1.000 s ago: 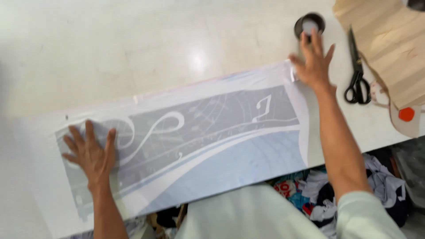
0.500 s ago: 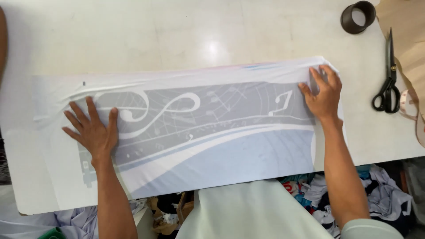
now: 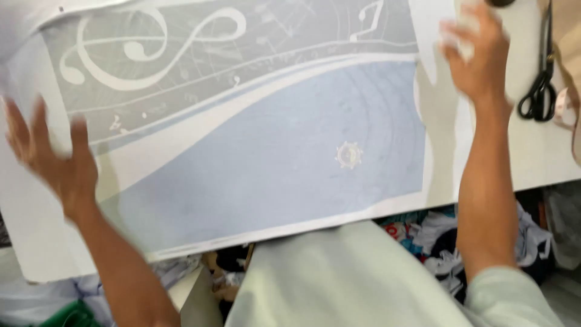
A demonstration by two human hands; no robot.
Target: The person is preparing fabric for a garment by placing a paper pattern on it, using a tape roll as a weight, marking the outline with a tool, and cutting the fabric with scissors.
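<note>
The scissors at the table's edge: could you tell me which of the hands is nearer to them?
Right. The right hand is just left of the scissors; the left hand is far across the printed sheet.

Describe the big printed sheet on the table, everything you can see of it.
The printed sheet is a wide, thin white piece, fabric or paper. A grey band along its far side carries a white treble clef and music notes; below a white curve lies a pale blue field with a small white round emblem. It lies flat on the white table, near edge overhanging. The right hand grips its right end; the left hand is at its left end, blurred.
</note>
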